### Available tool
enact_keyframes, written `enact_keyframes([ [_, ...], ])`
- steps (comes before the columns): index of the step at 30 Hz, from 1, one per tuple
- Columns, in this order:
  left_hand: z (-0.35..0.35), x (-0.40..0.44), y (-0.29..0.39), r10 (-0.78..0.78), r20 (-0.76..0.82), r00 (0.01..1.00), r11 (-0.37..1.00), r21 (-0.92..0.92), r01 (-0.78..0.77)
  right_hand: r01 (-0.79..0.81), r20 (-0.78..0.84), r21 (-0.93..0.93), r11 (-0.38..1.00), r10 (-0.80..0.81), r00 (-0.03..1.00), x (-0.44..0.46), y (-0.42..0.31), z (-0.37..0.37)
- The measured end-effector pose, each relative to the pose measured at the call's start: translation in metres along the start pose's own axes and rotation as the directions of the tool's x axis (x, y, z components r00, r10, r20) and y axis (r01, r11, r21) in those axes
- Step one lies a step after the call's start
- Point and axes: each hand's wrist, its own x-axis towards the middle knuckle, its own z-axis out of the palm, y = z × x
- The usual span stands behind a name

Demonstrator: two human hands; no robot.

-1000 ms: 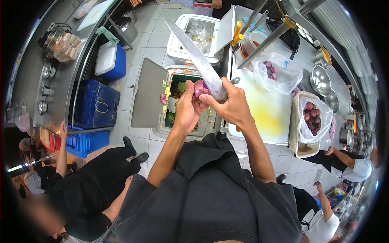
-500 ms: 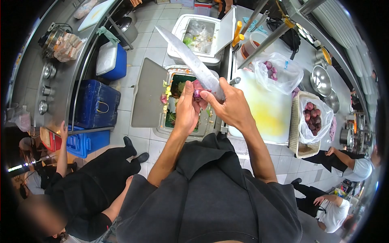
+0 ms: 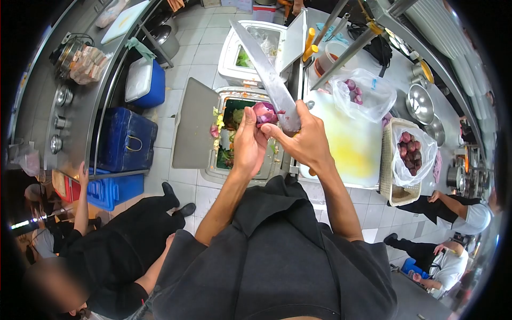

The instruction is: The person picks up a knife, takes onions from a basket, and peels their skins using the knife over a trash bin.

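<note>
A red onion (image 3: 263, 113) is held by my left hand (image 3: 249, 146), fingers closed around its side. My right hand (image 3: 305, 136) grips a large knife (image 3: 266, 72) near its heel, the broad blade pointing up and away to the left. The blade's lower part lies beside the onion, and a small purple scrap of skin sticks to it. My right thumb reaches toward the onion. Below both hands stands an open grey bin (image 3: 213, 175) with vegetable scraps inside and on its rim. The knife's handle is hidden in my right hand.
To the right, a cutting board (image 3: 346, 144) with a yellow stain lies beside a bag of peeled onions (image 3: 368, 101). A basket (image 3: 388, 160) holds a bag of unpeeled onions (image 3: 409, 154). A white cooler (image 3: 229, 61) stands beyond the bin. A co-worker (image 3: 117, 234) is at left.
The knife has swung to the right and its tip points more steeply upward. More of the onion shows between my hands. A co-worker at lower right has shifted, with a blue thing now visible.
</note>
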Motion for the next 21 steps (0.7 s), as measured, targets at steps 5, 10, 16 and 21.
enact_keyframes([
  [5,0.0056,-0.0025,-0.0044,0.041,-0.028,0.999,0.998,0.043,-0.040,-0.042,-0.007,0.054,0.998,0.042,0.999,0.0002,-0.0029,0.0015],
  [10,0.0018,-0.0024,-0.0055,0.094,0.028,0.995,0.985,0.140,-0.097,-0.095,0.047,0.021,0.995,0.094,0.994,0.0037,-0.0014,-0.0045],
  [16,-0.0009,-0.0037,-0.0023,0.098,0.013,0.995,0.972,0.211,-0.099,-0.072,0.088,-0.042,0.997,0.075,0.993,0.0058,0.0022,-0.0056],
  [21,-0.0031,-0.0020,-0.0013,0.096,0.037,0.995,0.972,0.213,-0.102,-0.061,0.086,-0.035,0.998,0.064,0.994,0.0071,0.0023,-0.0043],
])
